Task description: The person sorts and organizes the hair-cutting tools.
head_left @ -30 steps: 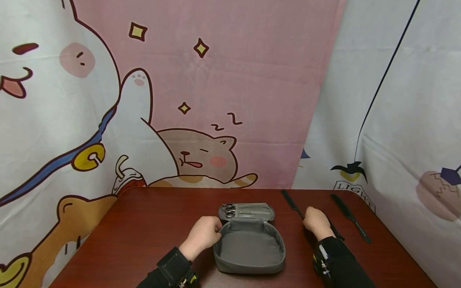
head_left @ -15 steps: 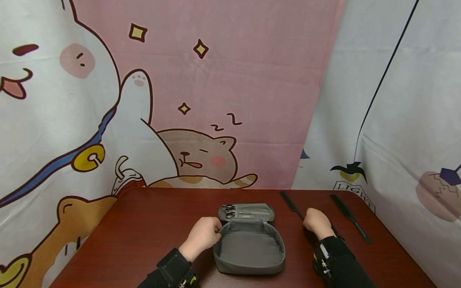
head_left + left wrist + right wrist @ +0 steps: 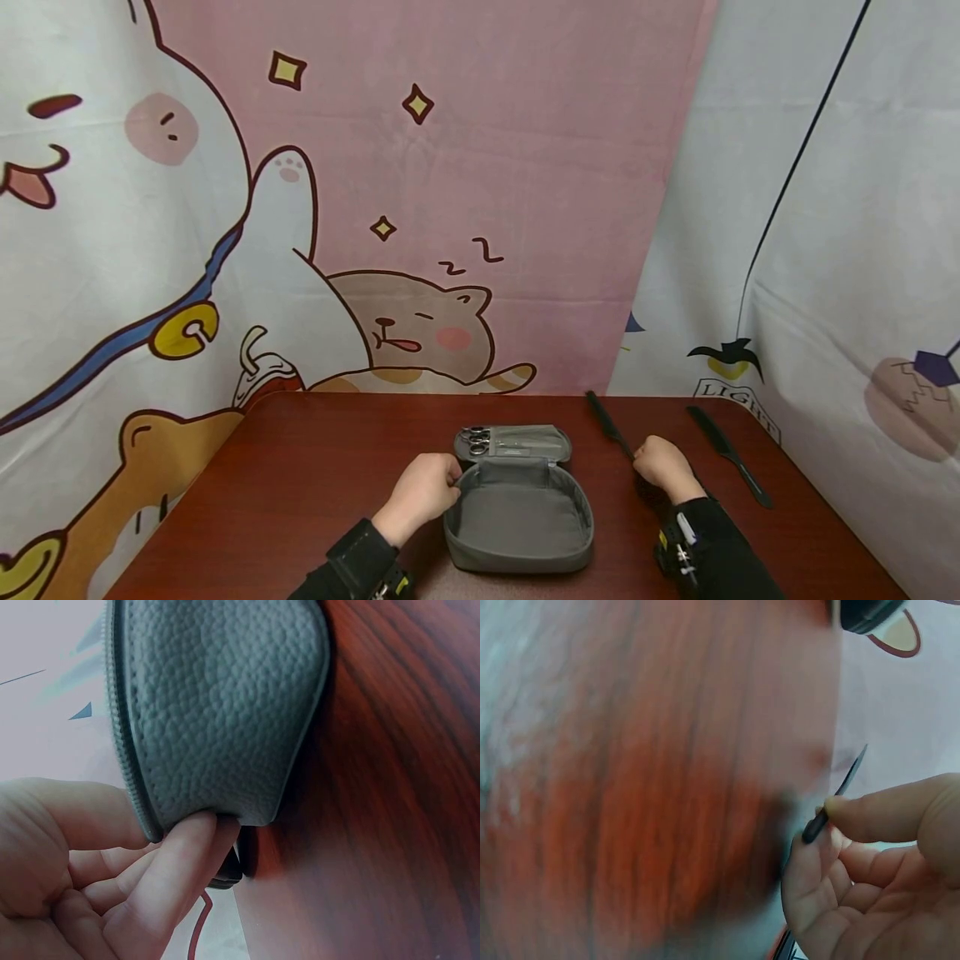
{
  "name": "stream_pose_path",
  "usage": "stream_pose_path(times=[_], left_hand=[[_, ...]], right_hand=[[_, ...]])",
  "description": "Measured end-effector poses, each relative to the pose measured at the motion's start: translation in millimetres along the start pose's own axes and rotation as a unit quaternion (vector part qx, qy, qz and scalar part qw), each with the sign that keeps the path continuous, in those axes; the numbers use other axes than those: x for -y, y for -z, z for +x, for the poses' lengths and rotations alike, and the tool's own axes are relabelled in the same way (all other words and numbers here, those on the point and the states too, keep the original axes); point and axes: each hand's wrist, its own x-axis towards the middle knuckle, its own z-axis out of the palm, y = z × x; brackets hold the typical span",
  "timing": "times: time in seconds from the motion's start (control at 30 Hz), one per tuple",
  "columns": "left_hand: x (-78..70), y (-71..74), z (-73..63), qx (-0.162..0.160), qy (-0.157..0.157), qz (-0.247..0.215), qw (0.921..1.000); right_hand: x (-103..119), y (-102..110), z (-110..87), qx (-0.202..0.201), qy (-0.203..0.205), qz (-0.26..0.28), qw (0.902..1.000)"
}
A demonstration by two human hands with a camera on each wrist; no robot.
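A grey zip case (image 3: 525, 521) stands open on the table, its lid folded back. My left hand (image 3: 423, 492) pinches the case's left rim near the hinge; up close in the left wrist view, thumb and fingers (image 3: 191, 855) hold the zipped edge. My right hand (image 3: 663, 467), to the right of the case, pinches a slim dark comb (image 3: 606, 423) by its handle. In the right wrist view the comb's handle (image 3: 815, 825) lies between thumb and index fingertip. Its wide end points away, towards the table's back edge.
Several small metal scissors (image 3: 476, 437) sit in the lid pocket. Right of my right hand lies another dark comb (image 3: 727, 454). A dark item, mostly hidden, lies beneath my right hand. A printed cloth (image 3: 525, 167) hangs behind the reddish-brown table (image 3: 315, 483).
The far end of the comb has risen slightly, and my right hand has shifted a little to the right with it. My left hand and the case have stayed in place.
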Motion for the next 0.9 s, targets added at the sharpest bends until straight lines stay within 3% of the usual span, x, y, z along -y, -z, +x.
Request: stream_pose_path(times=[0.13, 0.3, 0.6, 0.9], left_hand=[[0.4, -0.8, 0.1, 0.0, 0.002, 0.003, 1.0], [0.3, -1.3, 0.4, 0.0, 0.005, 0.003, 1.0], [1.7, -2.5, -0.4, 0.002, 0.005, -0.004, 1.0], [1.7, -0.9, -0.5, -0.003, 0.003, -0.006, 1.0]], right_hand=[[3.4, 0.9, -1.1, 0.0, -0.024, 0.112, 0.9934], [14.9, 3.7, -4.9, -0.007, -0.023, 0.233, 0.9721], [29.4, 1.1, -15.8, -0.013, 0.019, 0.307, 0.9514], [44.7, 2.6, -24.2, 0.001, 0.056, 0.376, 0.9248]])
